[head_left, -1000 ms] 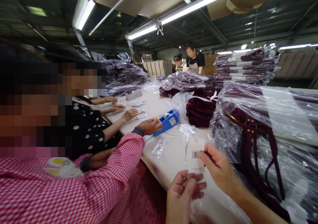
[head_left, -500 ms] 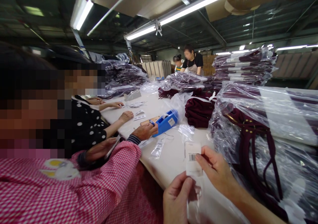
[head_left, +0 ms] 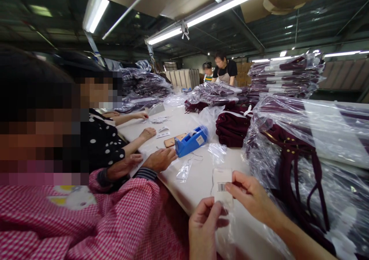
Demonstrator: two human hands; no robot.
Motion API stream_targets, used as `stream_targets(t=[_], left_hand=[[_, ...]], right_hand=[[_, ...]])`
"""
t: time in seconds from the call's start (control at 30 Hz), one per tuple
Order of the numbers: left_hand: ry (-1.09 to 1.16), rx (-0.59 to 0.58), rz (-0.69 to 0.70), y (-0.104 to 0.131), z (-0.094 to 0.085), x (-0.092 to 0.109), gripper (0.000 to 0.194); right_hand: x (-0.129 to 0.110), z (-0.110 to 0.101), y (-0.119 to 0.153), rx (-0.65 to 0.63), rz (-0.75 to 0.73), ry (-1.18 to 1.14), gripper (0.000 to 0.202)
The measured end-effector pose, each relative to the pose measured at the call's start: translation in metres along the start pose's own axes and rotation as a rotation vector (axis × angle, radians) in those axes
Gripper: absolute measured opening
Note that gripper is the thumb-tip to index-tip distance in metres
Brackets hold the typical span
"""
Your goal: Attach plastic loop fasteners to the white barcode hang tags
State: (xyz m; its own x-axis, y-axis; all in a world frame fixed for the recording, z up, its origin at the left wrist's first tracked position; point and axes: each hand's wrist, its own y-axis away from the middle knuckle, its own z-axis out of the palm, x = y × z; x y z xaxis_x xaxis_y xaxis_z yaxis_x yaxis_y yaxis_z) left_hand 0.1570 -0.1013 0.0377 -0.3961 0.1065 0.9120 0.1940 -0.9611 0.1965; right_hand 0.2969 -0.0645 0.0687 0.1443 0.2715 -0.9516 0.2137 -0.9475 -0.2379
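From far off, I see my left hand (head_left: 203,225) has brought its fingers together at the low end of the white card (head_left: 223,176); a second ago they were loose and spread behind it. My right hand (head_left: 250,194) still pinches the card's right edge. So I think the card is steadier now, held up over the near part of the bench (head_left: 196,191). Clear plastic (head_left: 225,239) hangs below; I can't tell if the card is inside. To the left, a co-worker's hand (head_left: 161,160) has drawn back beside the blue tape holder (head_left: 190,144)
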Motion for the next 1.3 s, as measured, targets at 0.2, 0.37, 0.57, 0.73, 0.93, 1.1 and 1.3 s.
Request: stream_targets(t=[0.2,0.37,0.57,0.73,0.93,1.1,1.3], left_hand=[[-0.013,-0.016,0.008,-0.002,-0.002,-0.003,0.029],[0.041,-0.008,-0.007,-0.004,-0.003,-0.006,0.037],[0.047,-0.128,-0.08,-0.002,-0.005,-0.008,0.034],[-0.026,-0.102,-0.035,-0.002,-0.009,-0.006,0.026],[0.004,-0.104,-0.044,-0.005,-0.01,-0.008,0.029],[-0.052,-0.088,0.031,-0.009,-0.011,-0.012,0.034],[-0.021,-0.036,-0.024,-0.005,-0.009,-0.01,0.038]], right_hand=[[0.001,-0.009,-0.005,-0.155,0.054,-0.167,0.02],[0.006,-0.009,-0.006,-0.145,0.065,-0.149,0.019],[0.005,-0.01,-0.005,-0.108,0.062,-0.124,0.017],[0.006,-0.012,-0.006,-0.129,0.079,-0.14,0.019],[0.01,-0.008,-0.006,-0.093,0.129,-0.121,0.02],[0.01,-0.005,-0.006,-0.067,0.18,-0.131,0.019],[0.011,-0.004,-0.008,-0.054,0.15,-0.08,0.017]])
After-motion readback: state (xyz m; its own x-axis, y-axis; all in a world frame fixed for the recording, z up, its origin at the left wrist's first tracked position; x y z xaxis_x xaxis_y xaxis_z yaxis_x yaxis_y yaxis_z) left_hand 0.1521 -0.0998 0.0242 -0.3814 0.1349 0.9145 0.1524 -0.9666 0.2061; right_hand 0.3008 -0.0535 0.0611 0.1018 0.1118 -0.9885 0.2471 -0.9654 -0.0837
